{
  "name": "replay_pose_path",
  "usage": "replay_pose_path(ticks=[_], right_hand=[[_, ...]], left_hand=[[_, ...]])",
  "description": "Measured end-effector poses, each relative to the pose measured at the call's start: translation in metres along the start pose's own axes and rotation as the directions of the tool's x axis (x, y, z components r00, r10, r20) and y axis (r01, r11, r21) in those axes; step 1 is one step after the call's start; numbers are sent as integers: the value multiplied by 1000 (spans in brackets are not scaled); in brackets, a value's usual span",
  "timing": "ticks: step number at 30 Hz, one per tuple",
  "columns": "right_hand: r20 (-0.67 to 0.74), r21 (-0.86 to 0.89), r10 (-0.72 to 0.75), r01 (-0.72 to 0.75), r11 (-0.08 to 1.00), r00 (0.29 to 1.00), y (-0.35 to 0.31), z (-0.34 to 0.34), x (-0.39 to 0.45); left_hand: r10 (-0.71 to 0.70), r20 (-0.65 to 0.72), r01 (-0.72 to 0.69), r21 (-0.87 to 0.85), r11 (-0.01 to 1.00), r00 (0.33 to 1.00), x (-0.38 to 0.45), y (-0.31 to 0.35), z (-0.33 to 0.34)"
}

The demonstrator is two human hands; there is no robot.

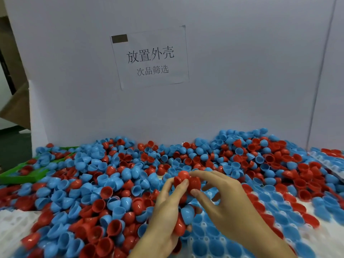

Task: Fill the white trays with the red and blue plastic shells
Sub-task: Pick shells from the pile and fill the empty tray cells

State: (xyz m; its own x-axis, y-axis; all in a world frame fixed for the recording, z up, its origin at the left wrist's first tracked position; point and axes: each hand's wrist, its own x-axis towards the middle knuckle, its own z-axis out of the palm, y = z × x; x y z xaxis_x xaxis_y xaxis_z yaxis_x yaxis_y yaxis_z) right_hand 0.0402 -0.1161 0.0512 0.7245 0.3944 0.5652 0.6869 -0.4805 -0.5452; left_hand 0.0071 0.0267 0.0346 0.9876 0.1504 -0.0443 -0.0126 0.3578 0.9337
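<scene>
Two hands raised over the shell pile (111, 174) — left hand (167, 211) clutching several shells, right hand (223, 200) pinching a red shell (194, 182).

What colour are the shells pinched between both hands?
Red, clearest in the head view.

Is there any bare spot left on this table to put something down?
Hardly. Bare white tray shows at the near left edge, and another strip at the near right beyond the blue-filled pockets. The shell pile crowds everything up to the white board, half burying the green bin.
</scene>
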Motion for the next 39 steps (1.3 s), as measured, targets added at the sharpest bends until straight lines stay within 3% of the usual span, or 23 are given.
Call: replay_pose_path(ticks=[3,5,13,25,32,39], right_hand=[[-98,-5,48,-48,999,994,8,-1,-11],[-142,82,110,-99,992,984,13,-3,-13],[-117,453,313,-230,861,942,17,-6,-10],[5,382,244,-227,896,970,11,-5,-14],[-87,355,270,-224,908,959,15,-5,-12],[-164,482,331,-217,849,929,17,-11,-11]], left_hand=[[-5,50,3,48,999,999,-3,-3,3],[-10,67,6,51,999,998,-4,-5,5],[30,51,-35,89,995,998,-1,-3,2],[75,70,-82,111,990,995,-1,-5,1],[94,43,-98,103,990,995,0,-6,1],[126,-38,-122,94,988,991,2,-6,1]])
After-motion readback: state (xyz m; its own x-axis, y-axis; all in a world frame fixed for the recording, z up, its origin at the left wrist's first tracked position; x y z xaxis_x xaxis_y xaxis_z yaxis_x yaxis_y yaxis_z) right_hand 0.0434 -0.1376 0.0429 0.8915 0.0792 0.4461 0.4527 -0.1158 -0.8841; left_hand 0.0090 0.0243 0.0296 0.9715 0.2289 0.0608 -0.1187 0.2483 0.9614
